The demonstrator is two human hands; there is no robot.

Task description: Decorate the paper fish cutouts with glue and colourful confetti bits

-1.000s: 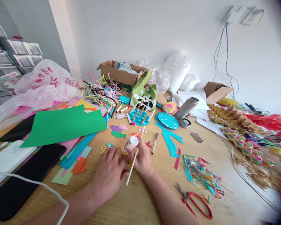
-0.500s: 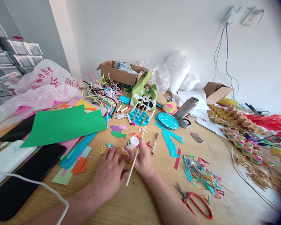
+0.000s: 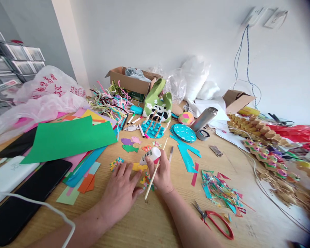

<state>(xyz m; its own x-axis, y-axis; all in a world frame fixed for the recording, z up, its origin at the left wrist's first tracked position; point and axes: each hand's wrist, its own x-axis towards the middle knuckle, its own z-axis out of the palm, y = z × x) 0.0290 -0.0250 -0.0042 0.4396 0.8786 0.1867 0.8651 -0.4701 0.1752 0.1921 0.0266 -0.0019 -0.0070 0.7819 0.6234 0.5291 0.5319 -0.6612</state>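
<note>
My right hand [image 3: 162,174] is closed around a white glue bottle [image 3: 152,155], tilted with its nozzle down to the left. A thin wooden stick [image 3: 152,180] slants through the same hand. My left hand [image 3: 122,187] lies with its fingers stretched and a little apart on the table, at the edge of a yellow paper piece [image 3: 138,167] under the nozzle. Beside the left fingertips is a patterned paper cutout [image 3: 116,164]. Another multicoloured cutout [image 3: 146,179] is partly hidden between the hands. Beyond them lie paper fish, among them a green fish [image 3: 130,148] and a purple fish [image 3: 127,141].
Red-handled scissors [image 3: 217,220] lie at the front right, near a heap of paper scraps [image 3: 219,187]. Green card [image 3: 72,139], a black phone [image 3: 31,199] and a white cable [image 3: 54,205] are at the left. A metal flask [image 3: 204,119] leans behind blue discs [image 3: 184,133].
My right hand has shifted a little to the right with the bottle and stick. The bottle now tilts sideways, showing its label and nozzle, and more of the yellow paper shows.
</note>
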